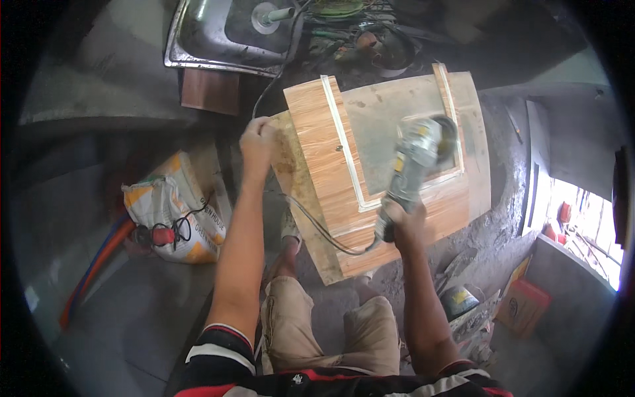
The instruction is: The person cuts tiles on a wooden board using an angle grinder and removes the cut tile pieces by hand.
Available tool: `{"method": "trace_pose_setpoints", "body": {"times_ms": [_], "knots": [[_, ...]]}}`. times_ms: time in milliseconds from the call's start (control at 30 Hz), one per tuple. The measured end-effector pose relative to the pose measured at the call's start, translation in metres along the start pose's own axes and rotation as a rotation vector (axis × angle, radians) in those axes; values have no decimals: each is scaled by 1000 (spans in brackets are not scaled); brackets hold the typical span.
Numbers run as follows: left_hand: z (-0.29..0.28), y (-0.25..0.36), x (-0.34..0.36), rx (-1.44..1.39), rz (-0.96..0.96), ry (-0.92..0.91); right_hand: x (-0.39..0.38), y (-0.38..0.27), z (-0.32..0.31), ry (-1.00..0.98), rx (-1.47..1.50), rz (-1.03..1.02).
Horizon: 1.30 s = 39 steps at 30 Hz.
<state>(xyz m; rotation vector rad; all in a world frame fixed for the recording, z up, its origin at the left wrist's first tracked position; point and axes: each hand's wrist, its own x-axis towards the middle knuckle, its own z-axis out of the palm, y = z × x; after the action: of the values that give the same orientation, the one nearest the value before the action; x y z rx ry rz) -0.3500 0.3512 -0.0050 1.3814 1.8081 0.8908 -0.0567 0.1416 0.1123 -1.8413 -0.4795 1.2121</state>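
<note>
My right hand [407, 221] is wrapped round the rear handle of a grey angle grinder [411, 159], which is slightly blurred. Its dark disc end lies over the right arm of a white-edged, U-shaped wood-grain frame [321, 152]. This frame rests on a larger worn board [479, 126] with a rough left edge. At that board's left corner, my left hand [256, 137] has its fingers curled round the edge. The grinder's cord [311, 221] loops across the board and runs up past my left hand; whether the fingers also hold the cord is hidden.
A steel sink [228, 40] lies at the far left, with a brown block [210, 91] below it. Sacks [175, 212] and an orange hose [92, 278] are at left. To the right are a red box [524, 306] and rubble [477, 331]. My feet are beneath the board.
</note>
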Motion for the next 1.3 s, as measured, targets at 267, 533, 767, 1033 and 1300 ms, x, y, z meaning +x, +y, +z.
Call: {"method": "trace_pose_setpoints", "body": {"times_ms": [267,533,767,1033,1300], "knots": [[31,4,44,41,66,-486,62,-15,73,-146,-355,-58],[11,-27,96,346,109,-289,96,-30,106,-204,-606,-61],[1,-37,96,79,-136,-526,120,-22,122,-268,-613,-25],[-3,-23,94,-131,-117,-286,122,-18,125,-245,-634,-12],[13,36,41,-426,-333,-471,117,-22,130,-260,-697,-61]]}}
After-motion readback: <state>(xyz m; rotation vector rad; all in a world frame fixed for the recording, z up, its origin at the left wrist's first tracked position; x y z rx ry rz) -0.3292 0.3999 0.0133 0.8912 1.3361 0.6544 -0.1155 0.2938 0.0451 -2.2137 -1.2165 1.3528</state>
